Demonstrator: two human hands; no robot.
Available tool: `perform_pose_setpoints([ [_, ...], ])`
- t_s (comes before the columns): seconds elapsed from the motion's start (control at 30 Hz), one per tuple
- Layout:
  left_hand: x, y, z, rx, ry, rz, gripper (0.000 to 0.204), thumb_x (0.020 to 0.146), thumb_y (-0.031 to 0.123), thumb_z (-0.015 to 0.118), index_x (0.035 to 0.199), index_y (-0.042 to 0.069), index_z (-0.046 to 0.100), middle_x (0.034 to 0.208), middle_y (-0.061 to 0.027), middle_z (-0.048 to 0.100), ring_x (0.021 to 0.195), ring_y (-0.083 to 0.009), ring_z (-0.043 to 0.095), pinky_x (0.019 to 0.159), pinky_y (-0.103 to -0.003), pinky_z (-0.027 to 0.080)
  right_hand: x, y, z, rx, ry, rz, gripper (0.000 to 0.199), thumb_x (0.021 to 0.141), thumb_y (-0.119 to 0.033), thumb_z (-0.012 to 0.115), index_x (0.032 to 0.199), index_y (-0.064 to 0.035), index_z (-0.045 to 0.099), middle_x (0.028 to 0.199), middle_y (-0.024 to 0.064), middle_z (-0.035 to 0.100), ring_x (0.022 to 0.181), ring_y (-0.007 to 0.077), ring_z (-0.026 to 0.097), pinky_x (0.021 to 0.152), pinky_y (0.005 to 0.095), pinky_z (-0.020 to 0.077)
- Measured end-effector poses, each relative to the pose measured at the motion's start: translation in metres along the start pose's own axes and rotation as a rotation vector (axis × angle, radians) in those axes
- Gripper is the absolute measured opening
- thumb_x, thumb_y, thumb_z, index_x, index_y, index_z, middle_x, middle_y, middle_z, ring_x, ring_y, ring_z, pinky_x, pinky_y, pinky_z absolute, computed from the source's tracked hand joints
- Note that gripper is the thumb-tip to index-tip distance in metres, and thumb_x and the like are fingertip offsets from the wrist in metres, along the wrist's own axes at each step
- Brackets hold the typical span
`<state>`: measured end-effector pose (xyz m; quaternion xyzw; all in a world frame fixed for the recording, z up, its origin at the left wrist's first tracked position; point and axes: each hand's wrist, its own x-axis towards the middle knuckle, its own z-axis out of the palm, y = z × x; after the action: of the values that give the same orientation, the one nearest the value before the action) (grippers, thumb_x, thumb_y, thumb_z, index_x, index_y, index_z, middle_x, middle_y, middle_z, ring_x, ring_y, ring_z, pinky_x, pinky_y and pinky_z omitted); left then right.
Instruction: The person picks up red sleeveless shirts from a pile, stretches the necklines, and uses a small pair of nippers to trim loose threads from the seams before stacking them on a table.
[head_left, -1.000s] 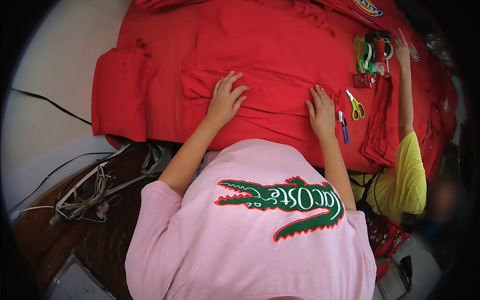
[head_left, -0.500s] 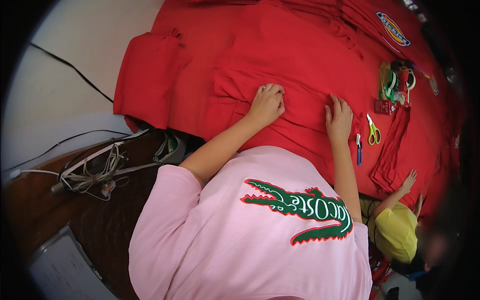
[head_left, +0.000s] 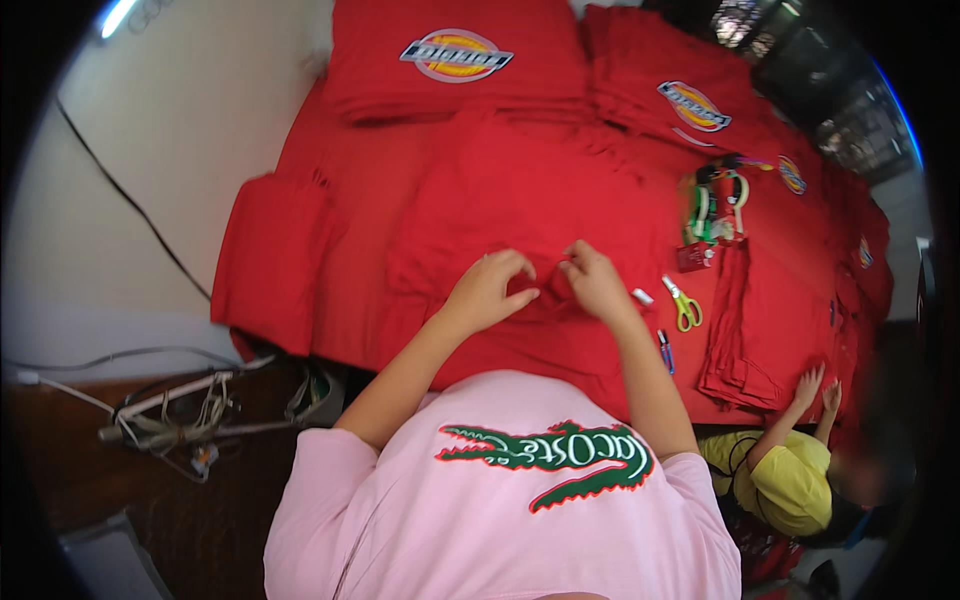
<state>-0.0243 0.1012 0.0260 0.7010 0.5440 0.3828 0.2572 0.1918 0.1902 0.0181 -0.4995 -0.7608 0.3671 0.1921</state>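
a: where's the cloth?
b: red cloth [head_left: 540, 190] is spread mid-view, rumpled along its near part, directly in front of the pink shirt [head_left: 480, 535]. both hands are at that rumpled part.
a: left hand state?
b: left hand [head_left: 485, 292]: thumb and fingers curved but apart, red showing in the gap. tips point toward the other hand.
a: right?
b: right hand [head_left: 598, 287]: fingers bent, near the left's tips, the two apart. blurred; can't tell if it pinches any cloth.
a: stuff nearby?
b: scissors [head_left: 689, 316], yellow-green handles, right of the right hand. blue pen-like tool [head_left: 666, 352] below them. tape rolls [head_left: 704, 210] farther up.
a: edges?
b: folded red piece [head_left: 268, 262] at left, badged red stacks [head_left: 460, 95] at the far side. co-worker in yellow [head_left: 792, 487] at lower right.
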Motion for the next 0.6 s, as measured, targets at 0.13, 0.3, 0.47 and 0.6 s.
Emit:
perform_pose_setpoints([
  [0.13, -0.008, -0.03, 0.056, 0.124, -0.341, 0.081, 0.028, 0.089, 0.024, 0.069, 0.109, 0.004, 0.069, 0.106, -0.0194, 0.073, 0.098, -0.0403, 0.069, 0.085, -0.049, 0.055, -0.006, -0.043, -0.027, 0.346, 0.158, 0.002, 0.018, 0.103, -0.012, 0.059, 0.112, 0.0032, 0.056, 0.072, 0.0059, 0.052, 0.069, 0.0128, 0.048, 0.064, 0.0326, 0.0441],
  [0.3, -0.046, -0.021, 0.037, 0.038, -1.129, -0.191, 0.046, 0.092, 0.034, 0.071, 0.128, 0.006, 0.07, 0.117, -0.0173, 0.075, 0.11, -0.032, 0.07, 0.096, -0.042, 0.054, 0.002, -0.054, -0.078, 0.501, 0.574, -0.185, 0.008, 0.106, -0.009, 0.056, 0.111, -0.0029, 0.058, 0.083, -0.0068, 0.053, 0.072, 0.0021, 0.043, 0.062, 0.0213, 0.0382],
  [0.47, -0.008, 0.065, -0.001, -0.041, -0.027, 0.004, 0.044, 0.084, 0.016, 0.078, 0.123, 0.004, 0.062, 0.112, -0.013, 0.068, 0.108, -0.032, 0.068, 0.099, -0.045, 0.051, -0.014, -0.067, -0.079, 0.515, 0.4, -0.092, 0.006, 0.105, -0.009, 0.057, 0.109, -0.0044, 0.059, 0.084, -0.0086, 0.052, 0.076, 0.0006, 0.043, 0.066, 0.0201, 0.0381],
  [0.6, 0.035, 0.045, 0.008, 0.189, 0.189, 0.033, 0.045, 0.085, 0.009, 0.072, 0.127, 0.003, 0.059, 0.124, -0.0193, 0.06, 0.12, -0.0386, 0.058, 0.103, -0.051, 0.045, -0.046, -0.121, -0.062, 1.076, -0.26, -0.14, 0.013, 0.104, -0.011, 0.06, 0.115, -0.0044, 0.063, 0.102, -0.0026, 0.065, 0.097, 0.0034, 0.059, 0.089, 0.022, 0.0481],
])
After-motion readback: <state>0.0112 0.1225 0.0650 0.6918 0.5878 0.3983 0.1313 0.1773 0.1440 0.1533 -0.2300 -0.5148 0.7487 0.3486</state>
